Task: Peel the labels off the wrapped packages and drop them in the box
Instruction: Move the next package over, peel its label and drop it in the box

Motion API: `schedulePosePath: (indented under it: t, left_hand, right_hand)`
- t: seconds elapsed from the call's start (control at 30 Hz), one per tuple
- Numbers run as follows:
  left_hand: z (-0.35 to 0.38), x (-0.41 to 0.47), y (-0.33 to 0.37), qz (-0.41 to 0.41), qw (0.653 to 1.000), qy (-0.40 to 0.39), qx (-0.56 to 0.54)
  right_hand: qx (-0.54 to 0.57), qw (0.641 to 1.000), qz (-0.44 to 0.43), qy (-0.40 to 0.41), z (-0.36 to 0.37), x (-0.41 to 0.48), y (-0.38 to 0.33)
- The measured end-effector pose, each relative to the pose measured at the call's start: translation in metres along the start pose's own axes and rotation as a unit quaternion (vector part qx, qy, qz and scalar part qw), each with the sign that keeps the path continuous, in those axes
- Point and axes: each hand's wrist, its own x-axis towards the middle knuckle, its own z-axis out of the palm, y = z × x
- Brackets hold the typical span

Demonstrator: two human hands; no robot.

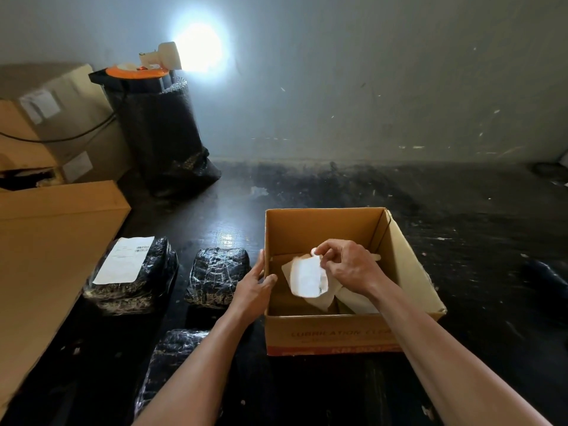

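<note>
Two bare forearms (445, 348) reach in from the bottom edge, the nearest things in view. The right hand (347, 269) hangs over the open top of the box (322, 229), and its fingers (325, 249) pinch the upper edge of one loose label (307, 279), a white, slightly curled sheet that hangs inside the box opening, above its bottom. Below it, pale paper scraps (353, 299) lie in the bottom of the box; they overlap, so how many there are cannot be told.

The left hand (253, 289) grips the box's left wall, thumb hooked over the rim on the inside and the other fingers laid along the outside.

The single brown cardboard box stands on a dark, scuffed surface (461, 226), flaps open, with faint red lettering on its near face.

Three black wrapped packages lie to its left. The nearest package (169, 358) is partly under the left forearm. The middle package (218, 275) sits just beside the box, close to the left hand. The far-left package (153, 272) carries one white stuck label (124, 259) with a barcode on its top face.

Further left stands one large carton (55, 241), with two more stacked cartons (55, 124) behind it. One upright roll of black bubble wrap (159, 130) stands near the wall (368, 87), and one bright lamp (199, 47) glares above it.
</note>
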Motion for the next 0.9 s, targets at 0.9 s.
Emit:
schedulePosePath:
  t: [0.9]
  left_hand:
    - [0.0,-0.002,0.003,0.016,1.0,0.0,0.019]
  right_hand:
    - [-0.064,0.997,-0.032,0.001,-0.009,-0.005,0.006]
